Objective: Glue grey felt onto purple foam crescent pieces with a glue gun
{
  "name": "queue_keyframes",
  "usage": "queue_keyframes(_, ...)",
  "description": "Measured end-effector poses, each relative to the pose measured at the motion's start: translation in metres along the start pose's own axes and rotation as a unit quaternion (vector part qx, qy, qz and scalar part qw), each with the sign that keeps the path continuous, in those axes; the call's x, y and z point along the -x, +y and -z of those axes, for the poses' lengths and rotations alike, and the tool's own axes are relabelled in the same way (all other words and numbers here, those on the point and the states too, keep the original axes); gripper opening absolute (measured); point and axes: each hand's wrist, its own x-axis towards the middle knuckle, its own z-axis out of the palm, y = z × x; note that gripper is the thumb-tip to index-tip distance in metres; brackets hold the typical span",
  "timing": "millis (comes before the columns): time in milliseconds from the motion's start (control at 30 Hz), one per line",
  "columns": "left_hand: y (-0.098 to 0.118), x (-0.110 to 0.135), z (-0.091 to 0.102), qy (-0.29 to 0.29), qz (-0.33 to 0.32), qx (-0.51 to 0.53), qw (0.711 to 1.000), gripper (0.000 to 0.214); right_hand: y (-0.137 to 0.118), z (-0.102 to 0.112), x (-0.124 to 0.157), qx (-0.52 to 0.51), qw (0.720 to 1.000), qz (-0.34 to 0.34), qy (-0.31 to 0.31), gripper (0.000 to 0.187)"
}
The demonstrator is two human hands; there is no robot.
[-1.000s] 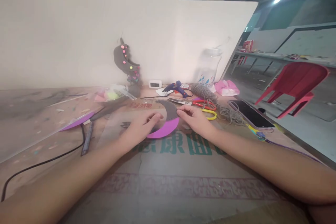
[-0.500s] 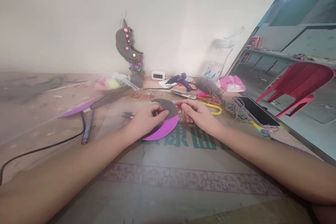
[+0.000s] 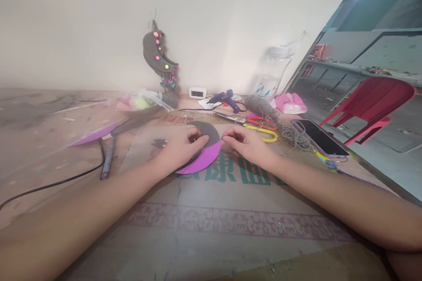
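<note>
My left hand (image 3: pixel 183 145) is closed on a purple crescent (image 3: pixel 201 158), thumb on top and fingers curled round it. Grey yarn (image 3: pixel 207 131) covers the crescent's upper part in tight turns, while the lower part shows bare purple. Just right of the crescent's edge, my right hand (image 3: pixel 242 140) has thumb and forefinger pinched together on the yarn's strand, which is barely visible. Behind the hands lie scissors (image 3: pixel 265 134) with yellow and red handles. A ball of grey yarn (image 3: pixel 262 107) with loose loops rests beyond my right hand.
A blue glue gun (image 3: pixel 227 99), a small white clock (image 3: pixel 198 92) and a clear bottle (image 3: pixel 272 70) stand at the back. A grey crescent ornament (image 3: pixel 156 55) hangs on the white board. A phone (image 3: pixel 319 137) lies right, a marker (image 3: pixel 107 158) and black cable (image 3: pixel 66 181) left.
My right hand's fingertips have closed into a pinch beside the crescent's edge. The view has shifted slightly; my left hand keeps its hold on the crescent.
</note>
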Motion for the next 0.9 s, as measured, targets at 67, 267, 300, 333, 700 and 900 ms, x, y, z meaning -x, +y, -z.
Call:
queue_keyframes(67,0.000,0.000,0.000,-0.006,0.010,0.002,1.000,0.035,0.001,0.000,0.000,-0.012,1.000,-0.004,0.006,0.016)
queue_keyframes(267,0.000,0.000,0.000,-0.019,0.013,0.016,1.000,0.037,0.002,-0.001,-0.001,-0.026,1.000,-0.012,0.008,0.018)
queue_keyframes(300,0.001,0.000,0.000,-0.022,0.011,0.018,1.000,0.036,0.002,-0.001,-0.001,-0.028,1.000,-0.012,0.009,0.019)
queue_keyframes(333,0.001,0.000,0.000,-0.024,0.010,0.018,1.000,0.036,0.003,-0.001,-0.001,-0.027,0.999,-0.015,0.008,0.019)
queue_keyframes(700,0.002,0.001,0.000,-0.022,0.001,0.013,1.000,0.034,-0.010,0.005,0.002,0.029,0.997,0.028,0.072,0.027)
queue_keyframes(900,0.003,0.000,0.000,-0.057,-0.038,0.030,0.997,0.035,-0.005,0.000,-0.001,0.039,0.997,0.065,0.001,0.020)
